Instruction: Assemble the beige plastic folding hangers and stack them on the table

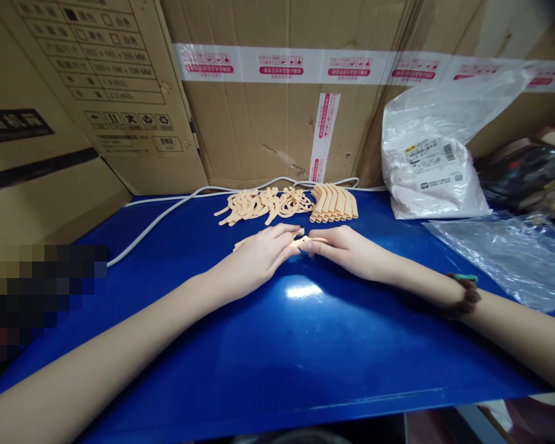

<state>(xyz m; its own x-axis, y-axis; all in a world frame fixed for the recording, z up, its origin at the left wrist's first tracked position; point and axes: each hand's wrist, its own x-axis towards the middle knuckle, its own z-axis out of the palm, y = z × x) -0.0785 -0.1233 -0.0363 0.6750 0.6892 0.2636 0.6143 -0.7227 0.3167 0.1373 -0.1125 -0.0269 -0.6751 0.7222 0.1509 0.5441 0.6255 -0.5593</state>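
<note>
Table (277,357): blue and shiny.
Pile (271,205): a jumble at the back, seems left to do.
Left hand (268,246): fingers curled round a tan bit (306,239).
Right hand (342,246): thumb and fingers pinch it.
Row (333,202): neat, just beside the pile; done or waiting, can't tell.
Bit: between the 2 hands, looks unfinished.
</note>
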